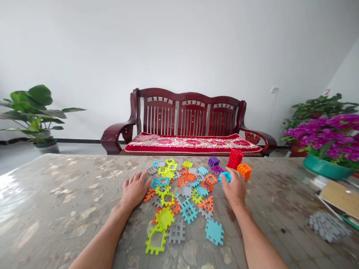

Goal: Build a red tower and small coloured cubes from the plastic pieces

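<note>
Several flat interlocking plastic tiles (179, 190) in blue, green, orange, grey and purple lie scattered on a marble-patterned table (70, 198). My left hand (135, 189) lies flat on the table, fingers spread, at the left edge of the pile and touching an orange tile. My right hand (235, 186) is closed round a blue piece (226, 176) at the pile's right side. Just beyond it stand a red block stack (235, 158), an orange block stack (244, 170) and a purple block (213, 161).
A dark red wooden bench (187, 123) with a red cushion stands behind the table. A green potted plant (36, 116) is at the far left. A teal pot of purple flowers (328, 149), papers (340, 196) and a grey tile cluster (327, 226) sit at the table's right.
</note>
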{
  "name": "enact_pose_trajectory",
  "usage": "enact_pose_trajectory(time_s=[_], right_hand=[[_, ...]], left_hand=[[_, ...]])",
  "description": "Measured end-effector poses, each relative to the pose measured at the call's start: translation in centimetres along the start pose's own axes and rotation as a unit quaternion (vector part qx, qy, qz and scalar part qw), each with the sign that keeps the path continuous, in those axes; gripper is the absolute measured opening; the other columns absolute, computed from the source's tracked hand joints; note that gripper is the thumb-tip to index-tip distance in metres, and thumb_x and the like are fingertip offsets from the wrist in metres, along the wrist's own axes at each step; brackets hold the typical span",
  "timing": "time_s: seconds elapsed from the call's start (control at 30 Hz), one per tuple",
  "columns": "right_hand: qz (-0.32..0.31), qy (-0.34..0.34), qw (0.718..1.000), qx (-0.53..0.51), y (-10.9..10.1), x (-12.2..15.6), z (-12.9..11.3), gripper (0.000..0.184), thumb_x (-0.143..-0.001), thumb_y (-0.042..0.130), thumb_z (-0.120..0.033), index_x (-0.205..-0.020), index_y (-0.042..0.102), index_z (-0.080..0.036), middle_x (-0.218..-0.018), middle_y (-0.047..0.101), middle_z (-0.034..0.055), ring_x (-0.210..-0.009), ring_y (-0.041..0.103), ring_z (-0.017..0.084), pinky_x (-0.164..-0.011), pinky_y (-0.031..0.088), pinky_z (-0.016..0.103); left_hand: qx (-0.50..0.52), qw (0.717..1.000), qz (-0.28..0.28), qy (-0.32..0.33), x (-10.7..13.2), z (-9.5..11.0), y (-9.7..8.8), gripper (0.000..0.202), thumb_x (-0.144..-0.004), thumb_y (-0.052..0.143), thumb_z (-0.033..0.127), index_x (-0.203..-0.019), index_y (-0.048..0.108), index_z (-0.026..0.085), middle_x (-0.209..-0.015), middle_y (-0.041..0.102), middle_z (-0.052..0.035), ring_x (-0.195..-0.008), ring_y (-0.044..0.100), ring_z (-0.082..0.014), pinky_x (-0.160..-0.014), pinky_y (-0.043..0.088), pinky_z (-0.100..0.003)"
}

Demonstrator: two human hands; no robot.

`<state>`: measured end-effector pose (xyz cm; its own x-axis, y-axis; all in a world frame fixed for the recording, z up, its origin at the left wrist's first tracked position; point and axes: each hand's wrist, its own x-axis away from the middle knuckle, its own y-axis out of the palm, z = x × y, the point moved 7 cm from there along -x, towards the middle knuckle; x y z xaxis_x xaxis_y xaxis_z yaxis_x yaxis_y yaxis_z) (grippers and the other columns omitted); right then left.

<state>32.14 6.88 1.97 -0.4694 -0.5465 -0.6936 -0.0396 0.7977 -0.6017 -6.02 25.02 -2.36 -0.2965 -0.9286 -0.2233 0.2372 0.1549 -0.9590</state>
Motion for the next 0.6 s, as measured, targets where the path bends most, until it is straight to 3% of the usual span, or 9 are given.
enact_pose_trajectory(time_s=[0.13,0.3,0.4,0.5,0.6], right_hand=[[-0.131,-0.059,0.987,-0.066,3.8,0.5,-4.3,0.042,-0.092,0.04,-0.034,-0.122,0.06,-0.014,-0.12,0.066,0.0136,-0.113,0.058,0.023,-0.1,0.042,0.037],[-0.273,-0.062,0.958,0.055,7.3,1.4,-7.2,0.045,-0.095,0.038,-0.034,-0.131,0.056,-0.013,-0.129,0.061,0.0159,-0.124,0.052,0.026,-0.107,0.035,0.039],[-0.316,-0.039,0.945,0.074,7.8,2.0,-7.9,0.046,-0.097,0.035,-0.037,-0.131,0.056,-0.015,-0.129,0.062,0.0149,-0.123,0.053,0.026,-0.105,0.035,0.039],[-0.332,-0.062,0.941,0.026,7.5,2.6,-9.2,0.043,-0.098,0.032,-0.038,-0.124,0.062,-0.021,-0.126,0.065,0.0102,-0.12,0.056,0.022,-0.103,0.036,0.035],[-0.334,-0.089,0.938,-0.033,7.1,2.1,-10.4,0.047,-0.1,0.025,-0.039,-0.108,0.069,-0.024,-0.114,0.071,0.0068,-0.109,0.061,0.019,-0.095,0.04,0.029]], left_hand=[[0.025,0.998,-0.015,-0.049,-0.3,-0.8,0.3,0.061,-0.097,0.025,0.05,-0.15,0.037,0.022,-0.153,0.039,-0.0175,-0.141,0.036,-0.0301,-0.114,0.024,-0.051],[0.022,0.995,-0.057,-0.08,-1.0,-0.6,0.5,0.067,-0.094,0.027,0.058,-0.152,0.033,0.025,-0.157,0.032,-0.0193,-0.145,0.028,-0.034,-0.114,0.021,-0.054],[0.02,0.995,-0.074,-0.06,-1.3,0.4,0.9,0.066,-0.094,0.027,0.058,-0.151,0.035,0.027,-0.157,0.033,-0.0176,-0.145,0.025,-0.0358,-0.113,0.019,-0.056],[0.049,0.995,-0.082,0.006,-1.5,2.2,1.4,0.058,-0.096,0.027,0.052,-0.149,0.039,0.03,-0.155,0.04,-0.0111,-0.145,0.028,-0.0317,-0.114,0.021,-0.054],[0.113,0.989,-0.077,0.059,-1.6,3.5,1.0,0.055,-0.097,0.022,0.05,-0.14,0.05,0.03,-0.146,0.052,-0.0063,-0.137,0.042,-0.027,-0.111,0.03,-0.046]])
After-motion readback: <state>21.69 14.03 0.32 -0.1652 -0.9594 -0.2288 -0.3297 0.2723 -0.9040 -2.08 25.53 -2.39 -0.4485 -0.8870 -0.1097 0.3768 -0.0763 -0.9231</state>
